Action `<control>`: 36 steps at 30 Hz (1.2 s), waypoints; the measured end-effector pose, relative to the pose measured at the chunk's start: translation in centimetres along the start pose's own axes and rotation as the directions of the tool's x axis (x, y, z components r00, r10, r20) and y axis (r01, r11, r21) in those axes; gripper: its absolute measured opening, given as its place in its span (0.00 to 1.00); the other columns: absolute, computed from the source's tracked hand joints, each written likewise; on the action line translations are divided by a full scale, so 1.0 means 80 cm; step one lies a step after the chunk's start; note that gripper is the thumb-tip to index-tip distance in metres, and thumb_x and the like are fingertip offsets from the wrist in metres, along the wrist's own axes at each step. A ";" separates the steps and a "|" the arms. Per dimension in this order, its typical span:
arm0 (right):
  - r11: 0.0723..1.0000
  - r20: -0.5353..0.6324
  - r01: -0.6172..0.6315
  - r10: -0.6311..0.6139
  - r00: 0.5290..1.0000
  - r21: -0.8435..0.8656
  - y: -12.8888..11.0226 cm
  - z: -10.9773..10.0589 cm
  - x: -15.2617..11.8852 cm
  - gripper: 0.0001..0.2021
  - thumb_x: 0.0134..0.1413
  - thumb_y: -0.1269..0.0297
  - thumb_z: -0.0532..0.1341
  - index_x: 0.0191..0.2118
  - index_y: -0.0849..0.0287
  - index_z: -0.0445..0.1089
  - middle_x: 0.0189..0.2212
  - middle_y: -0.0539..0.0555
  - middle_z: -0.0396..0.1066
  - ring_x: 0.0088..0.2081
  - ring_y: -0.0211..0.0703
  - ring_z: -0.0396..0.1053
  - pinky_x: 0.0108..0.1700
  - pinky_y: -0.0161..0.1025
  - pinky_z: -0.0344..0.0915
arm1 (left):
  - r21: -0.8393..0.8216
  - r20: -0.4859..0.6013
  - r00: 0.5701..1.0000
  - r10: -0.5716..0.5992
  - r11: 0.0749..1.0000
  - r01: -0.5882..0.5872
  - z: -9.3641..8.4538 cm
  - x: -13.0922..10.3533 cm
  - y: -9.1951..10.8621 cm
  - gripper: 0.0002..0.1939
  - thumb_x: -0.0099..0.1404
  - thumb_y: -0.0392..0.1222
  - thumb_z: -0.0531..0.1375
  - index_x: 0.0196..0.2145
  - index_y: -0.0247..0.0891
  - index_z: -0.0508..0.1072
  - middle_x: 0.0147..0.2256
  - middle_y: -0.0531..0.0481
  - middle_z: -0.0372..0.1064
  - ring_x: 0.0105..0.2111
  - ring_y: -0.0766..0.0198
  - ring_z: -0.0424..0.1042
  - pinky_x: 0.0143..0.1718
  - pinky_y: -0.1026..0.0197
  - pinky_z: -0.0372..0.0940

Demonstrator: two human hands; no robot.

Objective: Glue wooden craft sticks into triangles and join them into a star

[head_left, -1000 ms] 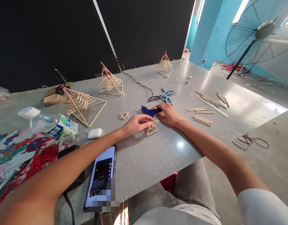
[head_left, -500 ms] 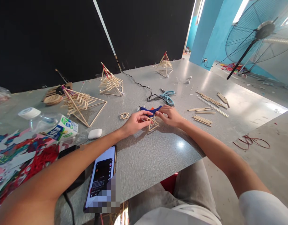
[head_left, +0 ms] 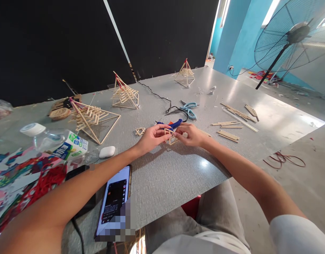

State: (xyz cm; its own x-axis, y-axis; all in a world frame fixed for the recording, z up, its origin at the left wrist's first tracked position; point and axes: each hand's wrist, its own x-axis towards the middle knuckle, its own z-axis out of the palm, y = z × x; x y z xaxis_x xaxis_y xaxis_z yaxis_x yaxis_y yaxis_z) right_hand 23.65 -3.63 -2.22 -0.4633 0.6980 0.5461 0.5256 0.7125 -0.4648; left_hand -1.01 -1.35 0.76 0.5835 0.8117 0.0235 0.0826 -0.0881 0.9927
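Between my two hands is a small frame of thin wooden sticks (head_left: 174, 140), close above the grey table. My left hand (head_left: 153, 138) pinches its left side between thumb and fingers. On the other side, my right hand (head_left: 189, 134) has its thumb and fingertips closed on the frame's upper stick. Part of the frame is hidden by my fingers. Just beyond my hands lies a blue hot glue gun (head_left: 175, 124) with an orange part. A small stick piece (head_left: 140, 131) lies to the left of my left hand.
Light-blue scissors (head_left: 190, 110) lie behind the glue gun, by a black cable. Loose wooden sticks (head_left: 228, 136) are on the right. Stick pyramids (head_left: 99, 120) stand at the left and back. A bottle (head_left: 61, 141), white case (head_left: 107, 151) and phone (head_left: 113, 201) are at left.
My right hand has shifted slightly down, its fingers now closed on the frame. The frame has turned and its top is raised between my hands. More of the glue gun's handle shows.
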 end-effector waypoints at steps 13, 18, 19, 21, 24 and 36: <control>0.995 -0.025 -0.006 0.003 1.000 -0.095 -0.004 -0.002 0.001 0.26 0.84 0.49 0.48 0.33 0.53 0.71 0.28 0.55 0.71 0.35 0.47 0.69 0.43 0.44 0.67 | 0.040 0.115 0.992 -0.056 0.998 0.052 -0.001 -0.001 0.005 0.32 0.61 0.56 0.77 0.54 0.30 0.82 0.34 0.47 0.81 0.30 0.64 0.78 0.34 0.61 0.71; 0.999 -0.054 -0.046 0.047 0.997 0.015 -0.008 0.000 0.001 0.27 0.81 0.45 0.50 0.29 0.53 0.66 0.26 0.52 0.66 0.32 0.44 0.66 0.39 0.42 0.63 | 0.033 0.105 0.991 -0.086 0.996 0.083 -0.001 -0.003 0.009 0.32 0.59 0.54 0.77 0.55 0.32 0.80 0.36 0.48 0.82 0.30 0.66 0.77 0.36 0.62 0.69; 0.996 -0.052 -0.070 0.072 0.996 0.050 -0.010 0.002 0.000 0.28 0.80 0.43 0.51 0.28 0.53 0.65 0.25 0.51 0.65 0.31 0.42 0.64 0.38 0.42 0.61 | 0.035 0.107 0.989 -0.099 0.995 0.095 0.000 -0.003 0.009 0.32 0.59 0.54 0.78 0.54 0.32 0.80 0.34 0.49 0.82 0.30 0.66 0.77 0.36 0.62 0.69; 0.980 -0.027 -0.142 0.148 0.989 0.141 -0.016 0.004 0.000 0.30 0.78 0.39 0.52 0.26 0.54 0.63 0.24 0.49 0.63 0.28 0.39 0.61 0.35 0.40 0.58 | 0.034 0.135 0.984 -0.116 0.993 0.112 0.002 -0.005 0.008 0.30 0.58 0.53 0.78 0.51 0.34 0.78 0.31 0.50 0.81 0.29 0.65 0.77 0.36 0.62 0.69; 0.890 0.087 -0.312 0.301 0.950 0.332 -0.028 0.007 -0.001 0.35 0.74 0.29 0.54 0.26 0.55 0.67 0.22 0.48 0.64 0.26 0.37 0.61 0.32 0.38 0.57 | 0.003 0.221 0.969 -0.108 0.994 0.110 0.005 -0.008 0.009 0.27 0.57 0.53 0.80 0.46 0.36 0.77 0.30 0.50 0.80 0.28 0.64 0.76 0.36 0.61 0.70; 0.605 0.243 -0.436 0.377 0.894 0.666 -0.061 0.014 -0.004 0.40 0.72 0.21 0.49 0.31 0.56 0.70 0.24 0.51 0.72 0.27 0.39 0.69 0.31 0.37 0.66 | -0.216 0.411 0.907 -0.091 0.957 0.194 0.015 -0.023 0.011 0.26 0.66 0.63 0.78 0.39 0.33 0.84 0.33 0.47 0.79 0.29 0.66 0.75 0.35 0.64 0.69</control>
State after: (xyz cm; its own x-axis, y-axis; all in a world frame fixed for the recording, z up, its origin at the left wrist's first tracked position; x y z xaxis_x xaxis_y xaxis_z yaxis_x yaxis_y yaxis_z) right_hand 20.44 -7.26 -0.90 -0.3889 0.9101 0.1434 0.0451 0.1742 -0.9837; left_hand -1.04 -3.66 1.47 0.8539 0.5070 -0.1175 0.0175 0.1976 0.9801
